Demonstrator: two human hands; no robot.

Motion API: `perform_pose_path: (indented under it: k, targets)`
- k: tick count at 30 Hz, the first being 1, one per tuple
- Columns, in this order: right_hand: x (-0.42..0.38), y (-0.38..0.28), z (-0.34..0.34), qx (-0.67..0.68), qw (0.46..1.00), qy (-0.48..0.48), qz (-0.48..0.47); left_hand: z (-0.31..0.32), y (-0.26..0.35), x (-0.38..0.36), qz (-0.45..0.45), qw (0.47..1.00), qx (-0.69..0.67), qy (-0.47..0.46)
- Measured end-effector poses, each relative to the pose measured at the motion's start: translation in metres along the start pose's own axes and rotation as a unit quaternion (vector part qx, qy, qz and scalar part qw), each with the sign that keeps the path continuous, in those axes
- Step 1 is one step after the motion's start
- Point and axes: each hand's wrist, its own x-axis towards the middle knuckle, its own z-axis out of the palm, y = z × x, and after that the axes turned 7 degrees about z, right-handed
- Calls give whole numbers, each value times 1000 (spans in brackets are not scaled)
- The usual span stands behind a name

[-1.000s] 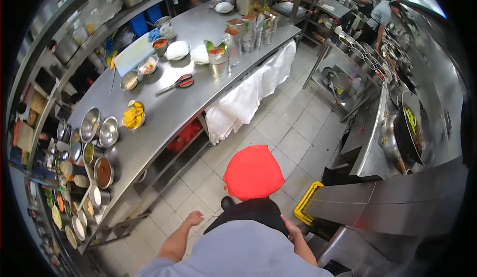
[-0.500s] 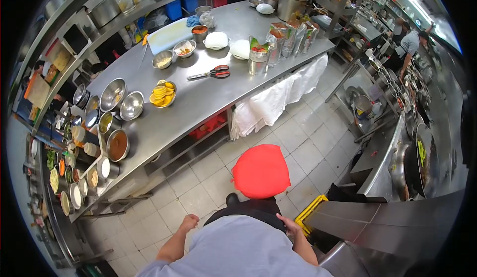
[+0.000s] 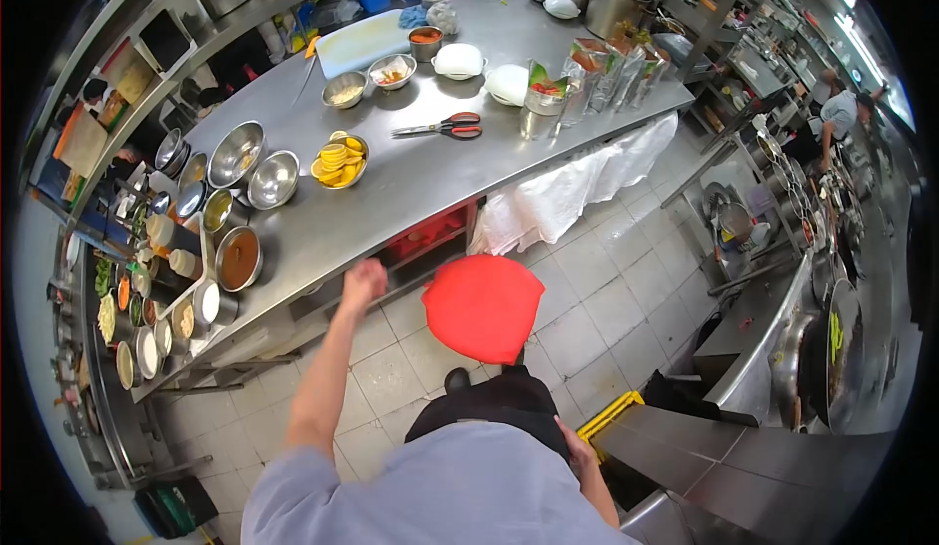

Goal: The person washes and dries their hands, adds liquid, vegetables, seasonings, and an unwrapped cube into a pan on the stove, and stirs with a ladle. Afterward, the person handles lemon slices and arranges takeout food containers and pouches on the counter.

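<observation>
My left hand (image 3: 365,283) is raised close to the near edge of the steel table (image 3: 303,242). It is blurred, and its fingers do not show clearly; I see nothing in it. At my right hip, my right hand (image 3: 579,447) hangs against the black trousers (image 3: 489,403), its fingers partly hidden. In front of my feet is a red, rounded, cloth- or plastic-like thing (image 3: 484,308) whose kind I cannot make out. On the table, nearest my left hand, are a pot of brown sauce (image 3: 239,259) and a bowl of lemon slices (image 3: 340,160).
Scissors (image 3: 445,126) lie mid-table, near white bowls (image 3: 459,61) and a white cutting board (image 3: 362,51). Steel mixing bowls (image 3: 237,154) stand at left. White cloth (image 3: 558,203) hangs from the table's edge. A wok (image 3: 831,349) sits at right; a co-worker (image 3: 836,114) stands further back.
My left hand has risen forward from beside my body toward the table. My right hand stays at my hip. The view has shifted, and the red thing appears further up and left.
</observation>
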Motion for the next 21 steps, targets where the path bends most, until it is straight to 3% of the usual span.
perform_pose_path:
  k: [2, 4, 6, 8, 13, 16, 17, 19, 21]
  targets:
    - [3, 4, -14, -3, 1000, -7, 4, -14, 8, 84, 37, 996, -76, 15]
    - [-5, 4, -23, 43, 998, 15, 38, -16, 25, 143, 37, 965, -238, 108]
    - [-26, -3, -17, 38, 998, 40, 35, -18, 42, 188, -16, 937, -278, 210]
    - [-15, 9, -41, 109, 994, 2, 31, -18, 51, 211, -8, 930, -281, 238]
    - [-55, -18, -40, 121, 992, 47, -2, -10, 50, 231, 25, 908, -268, 323]
    - [-83, -49, -47, 31, 988, 143, 47, 13, 51, 218, 55, 896, -256, 359]
    - [-122, -52, -34, -174, 950, 191, -175, 22, 49, 211, 47, 897, -247, 364]
    - [-121, -80, -65, -152, 961, 169, -159, 40, 46, 198, 44, 893, -241, 378]
    - [-118, -102, -94, -84, 980, 136, -117, 65, 41, 184, 56, 911, -242, 329]
